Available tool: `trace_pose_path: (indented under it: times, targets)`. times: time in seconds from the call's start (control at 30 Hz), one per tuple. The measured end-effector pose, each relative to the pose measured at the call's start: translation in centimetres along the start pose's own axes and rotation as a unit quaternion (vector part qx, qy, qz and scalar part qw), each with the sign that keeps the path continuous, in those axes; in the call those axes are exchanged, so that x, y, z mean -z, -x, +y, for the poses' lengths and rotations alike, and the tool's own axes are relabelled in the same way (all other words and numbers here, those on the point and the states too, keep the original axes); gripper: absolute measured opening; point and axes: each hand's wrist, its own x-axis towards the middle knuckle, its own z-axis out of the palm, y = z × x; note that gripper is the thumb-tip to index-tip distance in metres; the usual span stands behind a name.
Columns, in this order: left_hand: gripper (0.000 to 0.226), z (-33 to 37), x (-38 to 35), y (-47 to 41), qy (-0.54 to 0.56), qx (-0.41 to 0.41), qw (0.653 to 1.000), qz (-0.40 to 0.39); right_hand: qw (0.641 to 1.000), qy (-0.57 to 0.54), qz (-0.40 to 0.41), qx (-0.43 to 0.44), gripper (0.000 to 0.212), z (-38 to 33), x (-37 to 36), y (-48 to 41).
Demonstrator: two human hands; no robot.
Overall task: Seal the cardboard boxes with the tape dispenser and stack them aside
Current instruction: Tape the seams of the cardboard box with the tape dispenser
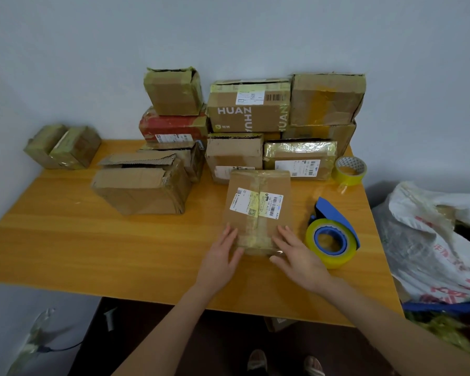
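Box pressed by left hand, right hand; grip spread.
Judged light, stiff; best taken at 3 and 9 o'clock.

Left grip, right grip bare; forearms bare; strapped sandals on feet.

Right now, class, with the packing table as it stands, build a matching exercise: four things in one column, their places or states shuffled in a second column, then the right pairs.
1 tape dispenser
2 spare tape roll
3 labelled box
4 torn box

A flaps open, on the left
B pressed by left hand and right hand
C far right corner of the table
D lying beside the right hand

Pairs: 1-D, 2-C, 3-B, 4-A
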Motion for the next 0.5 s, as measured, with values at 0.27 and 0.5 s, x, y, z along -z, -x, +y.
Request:
trace_pose_path:
  times: [0.27,0.5]
  targets:
    - [0.027,-2.1,1.4,-1.2,0.158,0.201,0.964,0.070,0.969,-0.179,0.049,-0.166,0.059,0.5,1.3,-0.4]
    - [0.024,-2.8,1.3,-1.6,0.147,0.193,0.969,0.049,0.968,-0.177,0.074,-0.162,0.071,1.2,0.4,-0.9]
